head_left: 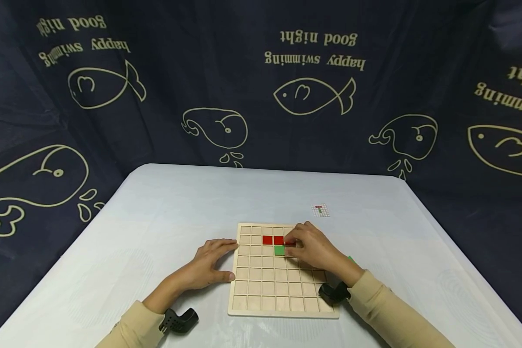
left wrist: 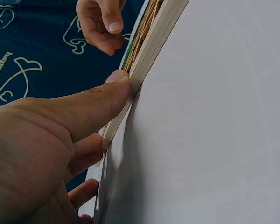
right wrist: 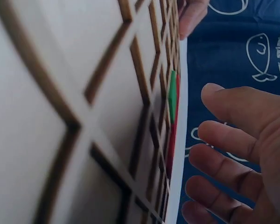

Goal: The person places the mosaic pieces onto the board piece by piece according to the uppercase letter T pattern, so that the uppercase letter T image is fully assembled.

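While the relaxed left hand [head_left: 203,268] touches the gridded wooden board [head_left: 267,289], the right hand [head_left: 315,247] hovers loose, empty.

Upside-down "good night", "happy swimming" on dark curtain [head_left: 226,82]; card [head_left: 320,210]: perhaps "T".

Grid board [head_left: 267,289] on table [head_left: 191,208]; tiles [head_left: 267,240] in board; card [head_left: 320,210] behind, rightward.

The head view looks forward and down from above; nearer wrist views skim the same board [head_left: 267,289].
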`<state>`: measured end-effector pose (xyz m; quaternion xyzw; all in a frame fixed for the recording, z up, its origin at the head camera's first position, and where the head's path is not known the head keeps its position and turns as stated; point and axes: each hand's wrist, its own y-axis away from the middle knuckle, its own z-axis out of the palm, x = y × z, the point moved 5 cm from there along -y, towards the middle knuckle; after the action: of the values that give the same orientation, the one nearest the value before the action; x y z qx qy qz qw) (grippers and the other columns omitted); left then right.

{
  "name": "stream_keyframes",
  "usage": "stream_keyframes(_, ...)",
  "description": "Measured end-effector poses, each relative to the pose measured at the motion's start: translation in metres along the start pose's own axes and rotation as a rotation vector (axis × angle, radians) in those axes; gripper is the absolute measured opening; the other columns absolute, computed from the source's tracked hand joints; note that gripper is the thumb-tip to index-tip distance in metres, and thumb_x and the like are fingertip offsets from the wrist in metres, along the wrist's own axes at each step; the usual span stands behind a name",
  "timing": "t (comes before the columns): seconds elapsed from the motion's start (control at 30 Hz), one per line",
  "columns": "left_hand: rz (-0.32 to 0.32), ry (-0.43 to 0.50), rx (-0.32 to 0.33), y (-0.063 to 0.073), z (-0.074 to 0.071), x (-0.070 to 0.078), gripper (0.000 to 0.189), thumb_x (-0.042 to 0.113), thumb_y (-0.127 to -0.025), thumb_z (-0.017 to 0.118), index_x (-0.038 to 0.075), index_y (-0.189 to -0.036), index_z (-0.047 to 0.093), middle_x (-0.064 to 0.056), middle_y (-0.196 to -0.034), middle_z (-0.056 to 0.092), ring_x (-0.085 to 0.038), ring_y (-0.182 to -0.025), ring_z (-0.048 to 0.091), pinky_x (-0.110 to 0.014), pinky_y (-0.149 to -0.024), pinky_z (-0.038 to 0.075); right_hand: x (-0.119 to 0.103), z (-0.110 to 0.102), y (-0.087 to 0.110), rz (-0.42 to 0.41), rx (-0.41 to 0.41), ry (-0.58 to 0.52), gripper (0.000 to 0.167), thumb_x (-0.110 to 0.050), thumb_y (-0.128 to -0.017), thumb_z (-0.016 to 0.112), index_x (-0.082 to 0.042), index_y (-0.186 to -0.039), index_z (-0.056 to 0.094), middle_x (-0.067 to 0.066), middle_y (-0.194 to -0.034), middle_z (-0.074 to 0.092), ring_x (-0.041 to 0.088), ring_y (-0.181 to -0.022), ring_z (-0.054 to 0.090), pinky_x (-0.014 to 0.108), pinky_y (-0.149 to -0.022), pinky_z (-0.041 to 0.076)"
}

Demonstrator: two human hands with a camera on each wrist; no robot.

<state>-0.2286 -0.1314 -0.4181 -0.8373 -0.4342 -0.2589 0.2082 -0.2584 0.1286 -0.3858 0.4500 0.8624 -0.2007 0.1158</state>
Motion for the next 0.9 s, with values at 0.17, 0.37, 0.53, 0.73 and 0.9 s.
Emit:
stream_keyframes(0.17, 0.0, 0.0, -0.001, 0.0, 0.0, 0.001, 0.072, 0.035, -0.079, 0.074, 0.007, -0.139, 0.045, -0.009, -0.146, 0.041, -0.033, -0.133, 0.031, -0.06, -0.104, 0.021, 0.003, -0.008, 0.003, 0.033, 0.002, -0.009, 0.024, -0.029, -0.082, 0.072, -0.014, -0.102, 0.071, -0.003, -0.095, 0.064, 0.012, -0.082, 0.046, 0.023, -0.068, 0.04)
stream_keyframes(0.37, 0.011, -0.011, 0.007, 0.0, -0.001, 0.002, 0.072, 0.034, -0.079, 0.074, 0.006, -0.138, 0.046, -0.01, -0.145, 0.042, -0.034, -0.133, 0.031, -0.06, -0.104, 0.021, 0.007, -0.017, 0.009, 0.047, 0.021, -0.028, 0.024, -0.028, -0.083, 0.071, -0.013, -0.103, 0.071, -0.002, -0.097, 0.064, 0.014, -0.087, 0.049, 0.027, -0.071, 0.043)
stream_keyframes(0.53, 0.011, -0.007, 0.009, 0.0, -0.001, 0.002, 0.072, 0.034, -0.079, 0.074, 0.006, -0.138, 0.046, -0.01, -0.145, 0.042, -0.034, -0.134, 0.031, -0.06, -0.104, 0.021, 0.011, -0.024, 0.014, 0.066, 0.041, -0.033, 0.026, -0.026, -0.083, 0.071, -0.012, -0.105, 0.07, -0.001, -0.099, 0.064, 0.014, -0.09, 0.049, 0.029, -0.072, 0.044)
stream_keyframes(0.73, 0.011, -0.007, 0.008, 0.0, -0.001, 0.002, 0.072, 0.035, -0.079, 0.074, 0.006, -0.138, 0.046, -0.01, -0.145, 0.042, -0.034, -0.134, 0.031, -0.061, -0.104, 0.021, 0.018, -0.029, 0.021, 0.1, 0.061, -0.046, 0.027, -0.027, -0.083, 0.071, -0.013, -0.105, 0.07, -0.002, -0.099, 0.063, 0.017, -0.093, 0.052, 0.031, -0.073, 0.044)
stream_keyframes(0.9, 0.008, -0.006, 0.007, 0.001, -0.002, 0.003, 0.072, 0.034, -0.079, 0.074, 0.006, -0.138, 0.046, -0.01, -0.145, 0.042, -0.034, -0.134, 0.031, -0.06, -0.105, 0.021, 0.025, -0.032, 0.027, 0.109, 0.093, -0.036, 0.026, -0.028, -0.082, 0.072, -0.013, -0.104, 0.07, -0.004, -0.098, 0.063, 0.016, -0.095, 0.053, 0.038, -0.08, 0.047)
